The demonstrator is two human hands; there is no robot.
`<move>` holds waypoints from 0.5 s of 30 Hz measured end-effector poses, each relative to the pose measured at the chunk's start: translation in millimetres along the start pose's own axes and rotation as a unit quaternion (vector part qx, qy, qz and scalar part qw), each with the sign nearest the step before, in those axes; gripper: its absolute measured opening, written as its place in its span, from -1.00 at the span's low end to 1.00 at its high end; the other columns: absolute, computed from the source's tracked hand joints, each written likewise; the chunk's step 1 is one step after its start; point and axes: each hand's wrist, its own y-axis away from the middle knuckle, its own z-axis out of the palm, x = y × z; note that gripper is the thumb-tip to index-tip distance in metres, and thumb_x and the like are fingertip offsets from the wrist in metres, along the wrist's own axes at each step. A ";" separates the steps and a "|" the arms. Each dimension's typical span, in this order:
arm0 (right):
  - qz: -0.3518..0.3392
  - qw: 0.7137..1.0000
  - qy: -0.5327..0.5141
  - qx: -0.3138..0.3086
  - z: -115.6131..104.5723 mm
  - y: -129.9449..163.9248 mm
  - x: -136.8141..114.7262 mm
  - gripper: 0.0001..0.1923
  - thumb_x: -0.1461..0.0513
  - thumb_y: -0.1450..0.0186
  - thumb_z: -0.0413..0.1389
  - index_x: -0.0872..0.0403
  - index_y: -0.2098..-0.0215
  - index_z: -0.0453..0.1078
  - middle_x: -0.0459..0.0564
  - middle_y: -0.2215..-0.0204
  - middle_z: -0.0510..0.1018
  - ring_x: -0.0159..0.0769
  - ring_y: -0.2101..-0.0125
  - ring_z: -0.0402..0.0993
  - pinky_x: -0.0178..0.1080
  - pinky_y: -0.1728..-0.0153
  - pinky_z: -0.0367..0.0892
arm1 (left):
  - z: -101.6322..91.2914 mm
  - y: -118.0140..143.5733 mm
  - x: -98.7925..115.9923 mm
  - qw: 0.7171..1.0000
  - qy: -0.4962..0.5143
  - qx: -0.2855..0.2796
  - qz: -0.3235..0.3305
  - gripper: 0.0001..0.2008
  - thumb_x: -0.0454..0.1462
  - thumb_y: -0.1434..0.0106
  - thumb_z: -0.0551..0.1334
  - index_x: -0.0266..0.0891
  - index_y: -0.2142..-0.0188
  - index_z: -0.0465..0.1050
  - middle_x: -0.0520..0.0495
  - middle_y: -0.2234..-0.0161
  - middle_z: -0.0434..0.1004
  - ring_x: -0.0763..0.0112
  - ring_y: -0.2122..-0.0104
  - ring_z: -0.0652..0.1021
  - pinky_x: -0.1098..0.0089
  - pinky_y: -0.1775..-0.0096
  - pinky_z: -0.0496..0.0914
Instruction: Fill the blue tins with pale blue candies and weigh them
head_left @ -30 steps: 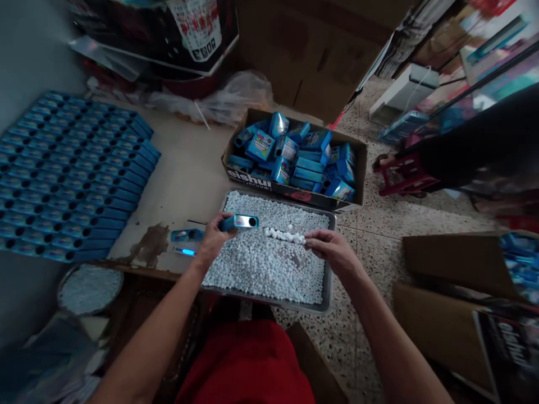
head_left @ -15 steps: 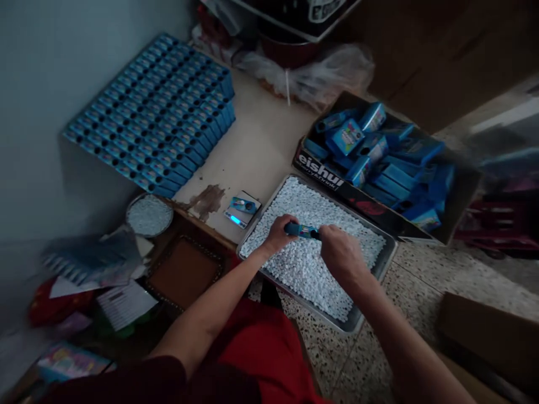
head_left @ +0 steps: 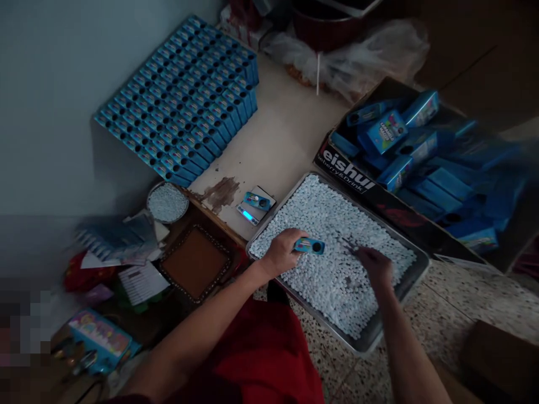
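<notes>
The small blue box (head_left: 309, 245) is a narrow rectangular pack with a colourful printed face and a dark round hole near its right end. Its long axis lies nearly level, running left to right across the view, with the holed end pointing right. It hangs just above the white pellets in the metal tray (head_left: 379, 331). The left hand (head_left: 281, 253) is closed around the box's left end. The right hand (head_left: 374, 266) is blurred, low over the pellets to the right of the box, apart from it; how far open it is I cannot tell. Left of the tray, on the bench (head_left: 278, 146), a small scale (head_left: 255, 205) carries another blue box. Behind the tray stands a cardboard carton (head_left: 349, 171) of loose blue boxes; at far left, packed rows of blue boxes (head_left: 181, 101).
</notes>
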 end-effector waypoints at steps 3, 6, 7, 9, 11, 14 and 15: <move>0.059 0.989 -0.133 -0.031 60.7 -30.5 -37.8 -0.47 -0.13 -0.06 0.24 0.12 0.25 0.64 0.13 0.37 0.68 -0.13 0.42 0.54 -0.16 0.42 0.39 | -18.2 20.9 1.2 0.997 -0.035 0.049 -0.058 -0.61 -0.45 -0.15 0.34 -0.14 0.04 0.49 -0.14 0.07 0.62 0.15 0.02 0.60 0.19 -0.05 0.46; 0.087 0.973 -0.209 -0.044 73.4 -34.4 -52.5 -0.44 -0.14 0.01 0.27 0.12 0.28 0.63 0.04 0.45 0.62 -0.31 0.53 0.39 -0.27 0.53 0.25 | -31.3 31.4 -1.8 0.987 -0.076 0.088 -0.112 -0.62 -0.46 -0.14 0.36 -0.16 0.06 0.50 -0.10 0.09 0.63 0.18 0.06 0.61 0.23 -0.02 0.48; 0.092 0.968 -0.229 -0.049 68.9 -30.7 -54.6 -0.45 -0.14 0.01 0.28 0.12 0.29 0.62 0.02 0.48 0.60 -0.36 0.55 0.33 -0.29 0.54 0.21 | -33.6 31.3 -3.3 0.983 -0.090 0.096 -0.125 -0.62 -0.46 -0.13 0.37 -0.17 0.06 0.50 -0.09 0.10 0.64 0.19 0.08 0.62 0.23 0.00 0.49; 0.099 0.958 -0.260 -0.062 52.6 -19.7 -59.7 -0.49 -0.10 0.01 0.29 0.12 0.30 0.62 -0.02 0.51 0.56 -0.42 0.58 0.25 -0.31 0.55 0.14 | -35.4 25.8 -5.5 0.978 -0.112 0.106 -0.140 -0.62 -0.45 -0.12 0.40 -0.17 0.07 0.51 -0.09 0.12 0.64 0.19 0.11 0.62 0.23 0.01 0.49; 0.100 0.951 -0.282 -0.079 32.2 -7.8 -69.5 -0.53 -0.05 0.01 0.31 0.12 0.29 0.63 -0.04 0.53 0.54 -0.45 0.60 0.20 -0.32 0.57 0.08 | -34.5 15.8 -5.2 0.976 -0.124 0.110 -0.138 -0.62 -0.45 -0.11 0.41 -0.17 0.07 0.52 -0.09 0.12 0.65 0.17 0.11 0.63 0.21 0.01 0.49; 0.097 0.939 -0.310 -0.109 2.3 5.4 -93.0 -0.59 0.01 -0.01 0.34 0.13 0.28 0.65 -0.07 0.55 0.51 -0.49 0.61 0.14 -0.33 0.58 -0.01 | -32.3 -0.3 -0.3 0.977 -0.135 0.113 -0.121 -0.61 -0.47 -0.08 0.41 -0.17 0.09 0.53 -0.10 0.13 0.66 0.14 0.11 0.63 0.21 0.01 0.49; 0.093 0.936 -0.316 -0.121 -6.8 8.2 -101.9 -0.60 0.03 -0.02 0.35 0.13 0.28 0.65 -0.08 0.56 0.50 -0.50 0.61 0.12 -0.33 0.57 -0.03 | -32.0 -4.8 1.9 0.978 -0.136 0.112 -0.113 -0.61 -0.47 -0.08 0.41 -0.18 0.09 0.53 -0.10 0.14 0.66 0.14 0.12 0.63 0.21 0.02 0.49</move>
